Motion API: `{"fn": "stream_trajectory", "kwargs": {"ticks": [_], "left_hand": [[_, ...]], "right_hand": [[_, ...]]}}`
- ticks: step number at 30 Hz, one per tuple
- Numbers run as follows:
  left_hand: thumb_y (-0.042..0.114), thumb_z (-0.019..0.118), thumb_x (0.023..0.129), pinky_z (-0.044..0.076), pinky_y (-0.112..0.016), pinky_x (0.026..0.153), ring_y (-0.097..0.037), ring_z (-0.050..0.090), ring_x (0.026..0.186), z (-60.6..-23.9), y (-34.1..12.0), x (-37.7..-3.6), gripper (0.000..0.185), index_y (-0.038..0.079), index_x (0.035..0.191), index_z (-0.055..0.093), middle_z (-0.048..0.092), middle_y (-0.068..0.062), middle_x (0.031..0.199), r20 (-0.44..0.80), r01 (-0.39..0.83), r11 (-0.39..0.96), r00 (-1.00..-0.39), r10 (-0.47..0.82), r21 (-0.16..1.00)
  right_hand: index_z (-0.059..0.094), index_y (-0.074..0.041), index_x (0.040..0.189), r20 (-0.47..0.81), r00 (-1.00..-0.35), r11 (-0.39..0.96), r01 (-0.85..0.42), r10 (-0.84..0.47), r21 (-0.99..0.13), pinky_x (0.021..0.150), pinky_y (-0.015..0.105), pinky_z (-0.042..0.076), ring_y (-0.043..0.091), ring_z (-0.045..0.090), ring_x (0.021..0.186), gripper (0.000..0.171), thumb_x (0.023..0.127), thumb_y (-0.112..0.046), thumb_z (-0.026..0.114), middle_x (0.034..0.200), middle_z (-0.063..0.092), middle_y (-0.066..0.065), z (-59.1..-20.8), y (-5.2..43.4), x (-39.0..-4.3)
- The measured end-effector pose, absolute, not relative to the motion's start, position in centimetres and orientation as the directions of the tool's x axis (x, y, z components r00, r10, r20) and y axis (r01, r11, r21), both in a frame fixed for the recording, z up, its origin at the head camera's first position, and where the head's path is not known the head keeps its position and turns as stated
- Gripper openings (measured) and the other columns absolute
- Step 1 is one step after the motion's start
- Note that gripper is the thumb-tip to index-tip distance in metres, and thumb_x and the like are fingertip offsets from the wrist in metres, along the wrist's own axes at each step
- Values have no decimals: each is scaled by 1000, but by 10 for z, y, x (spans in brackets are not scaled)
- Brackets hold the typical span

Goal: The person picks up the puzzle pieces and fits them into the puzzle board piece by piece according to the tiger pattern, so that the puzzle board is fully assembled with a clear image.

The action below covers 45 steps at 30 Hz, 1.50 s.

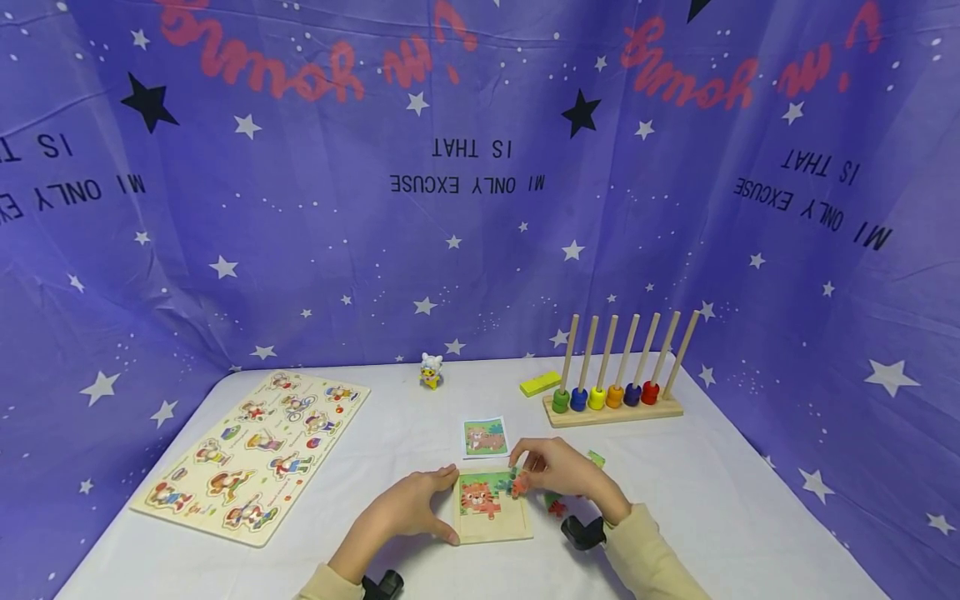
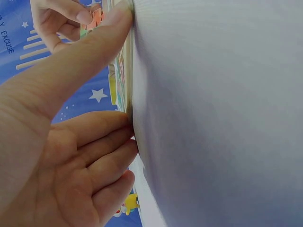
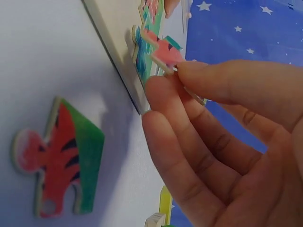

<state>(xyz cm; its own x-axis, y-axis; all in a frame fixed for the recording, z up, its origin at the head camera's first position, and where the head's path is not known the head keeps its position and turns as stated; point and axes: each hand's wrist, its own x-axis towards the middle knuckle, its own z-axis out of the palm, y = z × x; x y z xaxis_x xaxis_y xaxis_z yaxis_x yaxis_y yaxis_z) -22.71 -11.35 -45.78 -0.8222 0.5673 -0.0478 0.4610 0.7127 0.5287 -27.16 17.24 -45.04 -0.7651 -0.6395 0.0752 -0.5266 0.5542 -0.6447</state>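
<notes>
A wooden puzzle board [image 1: 495, 527] lies on the table, its tiger picture partly filled in. My left hand [image 1: 411, 504] spans the board's left side, with thumb and fingertips touching the edge near its two corners; the fingers look fairly straight in the left wrist view. Over the board's right edge, my right hand [image 1: 558, 468] pinches a red tiger-striped puzzle piece [image 3: 166, 51] between thumb and fingers. Another red and green puzzle piece [image 3: 66, 158] lies on the cloth beside the board. A square picture card [image 1: 486, 438] rests just behind the board.
A large picture board [image 1: 258, 458] with figures lies at the left. Toward the back right stands a peg rack [image 1: 615, 414] with coloured beads, next to a yellow block [image 1: 540, 383]. A small figurine [image 1: 431, 372] stands at the back. Another loose piece [image 1: 596, 458] lies behind the right wrist.
</notes>
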Motion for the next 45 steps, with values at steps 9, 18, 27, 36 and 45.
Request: {"fn": "stream_trajectory", "kwargs": {"ticks": [9,18,27,36,45], "left_hand": [[42,86,63,35,-54,107,-42,43,130,-457,-114,-228,95,-4,137,49,44,-19,145,-48,456,711,-824,565,535],[43,86,63,36,-54,106,-42,44,129,-457,-114,-228,95,-4,137,50,45,-19,144,-48,456,715,-825,562,530],[44,86,62,36,-52,107,-40,43,130,-459,-113,-229,96,-4,137,49,44,-18,145,-52,454,717,-826,562,529],[43,86,62,35,-52,107,-40,43,130,-459,-113,-228,96,-4,137,49,44,-19,145,-53,451,718,-827,559,530],[42,86,62,35,-53,107,-41,43,130,-458,-113,-228,96,-5,137,49,45,-20,144,-47,458,707,-822,568,539]], "right_hand": [[59,-6,100,84,-739,494,-525,-668,-693,54,21,49,4,57,62,21,84,-1,71,75,63,-3,-453,164,-268],[62,-10,101,90,-722,483,-544,-686,-686,56,19,50,2,57,61,21,85,0,70,76,64,-3,-461,157,-268],[64,-11,97,92,-726,490,-546,-681,-679,54,18,49,0,55,59,13,87,-8,71,72,63,-8,-466,154,-270],[70,-11,88,85,-763,530,-520,-641,-670,49,18,45,1,51,55,6,86,-5,70,69,64,-5,-460,153,-266],[69,-6,89,109,-730,500,-561,-675,-660,48,19,46,1,53,56,5,86,-7,72,70,62,-6,-462,153,-266]]}}
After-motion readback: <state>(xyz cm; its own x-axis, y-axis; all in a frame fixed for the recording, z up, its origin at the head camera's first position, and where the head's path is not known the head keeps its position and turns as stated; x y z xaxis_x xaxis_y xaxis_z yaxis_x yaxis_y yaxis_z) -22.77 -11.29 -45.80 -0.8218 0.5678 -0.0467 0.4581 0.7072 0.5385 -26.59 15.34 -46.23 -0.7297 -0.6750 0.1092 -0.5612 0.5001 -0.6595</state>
